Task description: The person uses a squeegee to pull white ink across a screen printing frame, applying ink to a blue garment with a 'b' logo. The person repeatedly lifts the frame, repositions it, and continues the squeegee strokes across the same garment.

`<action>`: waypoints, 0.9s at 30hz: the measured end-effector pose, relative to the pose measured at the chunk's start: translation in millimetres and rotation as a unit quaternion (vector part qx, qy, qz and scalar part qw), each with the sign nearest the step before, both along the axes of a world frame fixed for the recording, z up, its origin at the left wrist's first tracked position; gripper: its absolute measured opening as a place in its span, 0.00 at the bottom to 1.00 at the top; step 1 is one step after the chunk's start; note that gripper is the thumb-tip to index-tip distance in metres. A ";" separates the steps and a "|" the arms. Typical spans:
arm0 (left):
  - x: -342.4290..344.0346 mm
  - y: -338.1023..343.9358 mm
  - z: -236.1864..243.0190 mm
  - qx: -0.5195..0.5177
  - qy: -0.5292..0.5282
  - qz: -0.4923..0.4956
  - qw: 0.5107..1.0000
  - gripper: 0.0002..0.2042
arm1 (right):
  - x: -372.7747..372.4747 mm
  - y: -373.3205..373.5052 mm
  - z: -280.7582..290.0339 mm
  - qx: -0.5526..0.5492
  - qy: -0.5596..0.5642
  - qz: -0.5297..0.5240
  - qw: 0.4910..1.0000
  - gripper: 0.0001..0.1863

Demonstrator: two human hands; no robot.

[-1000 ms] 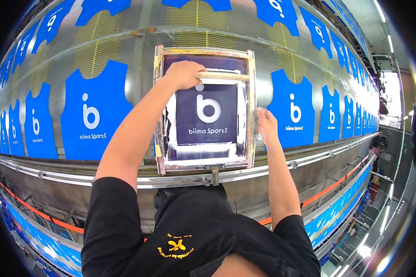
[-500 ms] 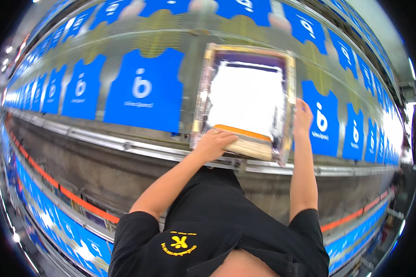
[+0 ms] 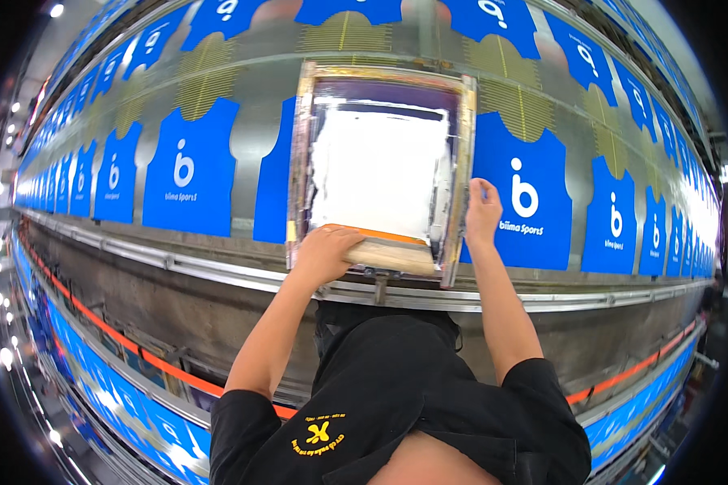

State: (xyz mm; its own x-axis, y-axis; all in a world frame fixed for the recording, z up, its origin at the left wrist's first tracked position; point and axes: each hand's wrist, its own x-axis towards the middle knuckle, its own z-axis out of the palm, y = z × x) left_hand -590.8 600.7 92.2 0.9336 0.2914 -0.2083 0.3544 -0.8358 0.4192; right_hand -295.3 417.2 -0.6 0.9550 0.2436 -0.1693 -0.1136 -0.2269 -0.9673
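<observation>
1. The left grip [image 3: 325, 250] was closed over the left end of the squeegee [image 3: 392, 257], fingers lying across its top; the thumb could not be made out.
2. The squeegee ran rightward from the left grip, across the near end of the frame [image 3: 388, 74], its orange blade [image 3: 380, 234] along the far edge.
3. White ink [image 3: 384, 166] spread over the mesh beyond the left grip, hiding most of it and reaching the blade.
4. The right grip [image 3: 483, 214] was at the frame's right side, farther from the body than the left grip, fingers bent in toward the thumb. Whether it had hold of the frame could not be told.
5. Right of the right grip, just beside it, a blue panel [image 3: 542, 238] with a white print lay flat on the bench [image 3: 247, 137].
6. Left of the left grip, part of a second panel [image 3: 275, 198] showed beside the frame; a third [image 3: 190, 153] lay farther left.
7. A metal rail [image 3: 493, 301] ran along the bench's near edge, on the body side of both grips.
</observation>
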 end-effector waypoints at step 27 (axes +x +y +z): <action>175.8 278.3 -13.6 0.106 0.154 -0.060 0.981 0.20 | 17.8 189.1 55.3 -0.205 -0.408 0.207 0.865 0.25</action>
State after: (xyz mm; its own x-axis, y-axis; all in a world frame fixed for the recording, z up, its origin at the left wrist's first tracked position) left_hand -415.0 878.9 78.6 0.8660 0.2506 -0.4326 0.3308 -0.9361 0.1199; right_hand -277.5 606.4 54.7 0.6424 0.6734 0.3658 0.7423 -0.4281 -0.5155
